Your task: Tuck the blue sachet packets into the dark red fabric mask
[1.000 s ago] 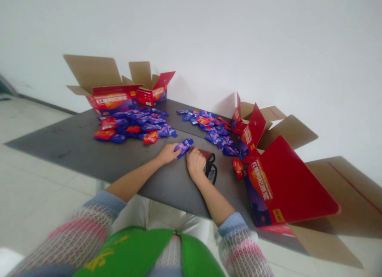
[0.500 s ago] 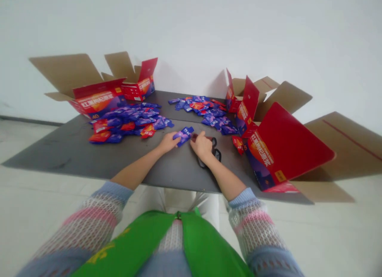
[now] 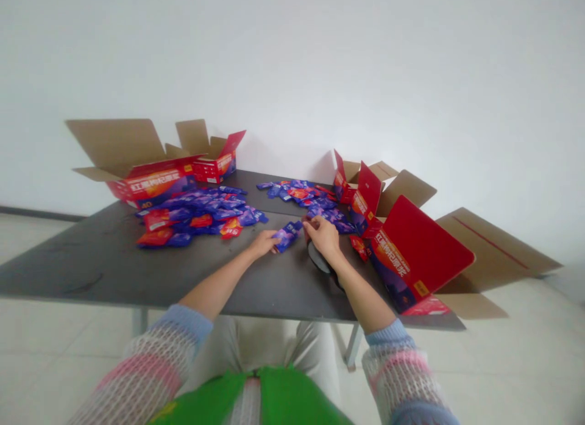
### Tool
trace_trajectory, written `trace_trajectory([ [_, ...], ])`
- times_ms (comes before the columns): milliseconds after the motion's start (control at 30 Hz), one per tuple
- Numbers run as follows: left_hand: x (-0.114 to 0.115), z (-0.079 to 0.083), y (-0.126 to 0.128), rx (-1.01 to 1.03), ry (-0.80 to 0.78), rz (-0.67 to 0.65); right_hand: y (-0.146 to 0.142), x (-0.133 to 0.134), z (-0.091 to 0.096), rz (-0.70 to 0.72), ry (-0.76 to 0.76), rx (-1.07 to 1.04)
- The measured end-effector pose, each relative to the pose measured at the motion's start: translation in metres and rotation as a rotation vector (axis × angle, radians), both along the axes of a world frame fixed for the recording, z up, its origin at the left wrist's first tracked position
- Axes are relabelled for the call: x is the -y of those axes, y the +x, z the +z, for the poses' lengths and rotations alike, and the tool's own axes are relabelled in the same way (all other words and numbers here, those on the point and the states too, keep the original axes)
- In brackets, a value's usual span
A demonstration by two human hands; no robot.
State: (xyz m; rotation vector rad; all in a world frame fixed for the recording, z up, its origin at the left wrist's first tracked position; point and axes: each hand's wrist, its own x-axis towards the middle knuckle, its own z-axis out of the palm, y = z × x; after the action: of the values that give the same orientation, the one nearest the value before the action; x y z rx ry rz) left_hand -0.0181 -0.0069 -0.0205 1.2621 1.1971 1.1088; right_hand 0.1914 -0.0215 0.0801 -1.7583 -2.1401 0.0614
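Note:
My left hand [image 3: 264,242] rests on the dark table [image 3: 114,260] with its fingers closed on one end of a small purple sachet [image 3: 286,235]. My right hand [image 3: 322,235] pinches the other end of that sachet, fingers closed. Under my right wrist lies a black-handled tool [image 3: 320,262], partly hidden by the hand. A heap of purple and red sachets [image 3: 201,211] lies to the left, a second heap [image 3: 306,196] just beyond my right hand.
Two open red cartons [image 3: 150,178] stand at the table's back left. Open red cartons [image 3: 365,196] and a tipped red carton [image 3: 415,257] crowd the right side, with brown flaps [image 3: 493,248] overhanging the edge. A white wall is behind.
The camera tilted up and shifted, so the table sits lower in view. Both hands stay on the purple sachet, and my right hand has slid slightly off the black tool.

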Motion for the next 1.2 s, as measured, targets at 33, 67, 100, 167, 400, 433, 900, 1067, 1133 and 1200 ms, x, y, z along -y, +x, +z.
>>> trace_trajectory([
  [33,-0.001,0.002,-0.002,0.032,-0.026,0.0,-0.005,0.001,0.004,0.018,0.02,-0.01],
  [67,-0.003,0.004,-0.004,0.06,-0.054,-0.001,-0.012,0.001,0.006,0.042,0.031,-0.019],
  [100,-0.004,0.006,-0.005,0.08,-0.084,-0.003,-0.02,0.002,0.004,0.087,0.048,-0.018],
  [167,-0.008,0.011,-0.006,0.105,-0.148,-0.022,-0.036,0.002,-0.006,0.221,0.097,0.019],
  [400,-0.018,0.024,0.009,0.097,-0.401,-0.072,-0.054,0.008,-0.063,0.337,0.041,0.022],
  [433,-0.019,0.025,0.01,0.093,-0.422,-0.063,-0.051,0.01,-0.068,0.332,0.048,0.019],
  [900,0.003,-0.008,0.021,-0.106,-0.085,0.176,-0.026,-0.02,-0.08,0.201,0.003,-0.048],
  [1067,-0.008,-0.005,0.018,-0.043,-0.16,0.085,-0.018,-0.032,-0.085,0.174,-0.003,-0.058],
  [1133,-0.009,-0.003,0.017,-0.006,-0.178,0.065,-0.02,-0.029,-0.087,0.218,0.032,-0.081],
  [1200,-0.009,0.0,0.015,0.025,-0.176,0.063,-0.025,-0.025,-0.088,0.34,0.085,-0.117],
])
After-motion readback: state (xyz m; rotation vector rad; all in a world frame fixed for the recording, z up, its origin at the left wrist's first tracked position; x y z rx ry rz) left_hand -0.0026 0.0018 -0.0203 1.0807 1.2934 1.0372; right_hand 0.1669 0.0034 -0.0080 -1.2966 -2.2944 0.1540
